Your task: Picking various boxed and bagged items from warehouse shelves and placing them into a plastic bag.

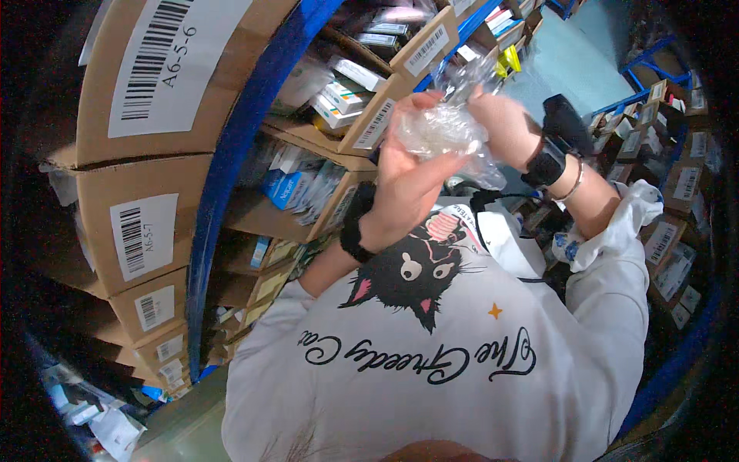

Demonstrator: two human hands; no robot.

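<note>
A crumpled clear plastic bag (446, 132) is held up in front of my chest. My left hand (409, 173) is closed around its left side and lower part, thumb across the front. At the bag's upper right, my right hand (504, 127) grips the gathered plastic; its fingertips are partly hidden and slightly blurred. What lies inside the bag cannot be made out. Black bands circle both wrists, and a black scanner-like device (568, 123) sits beside the right wrist.
To the left, shelving with a blue upright (231, 154) carries labelled cardboard bins (146, 219). One bin holds small white boxes (339, 104), another blue and white packets (291, 189). More bins (687, 183) line the right. A pale floor (581, 58) runs between. Plastic-wrapped items (115, 431) lie lower left.
</note>
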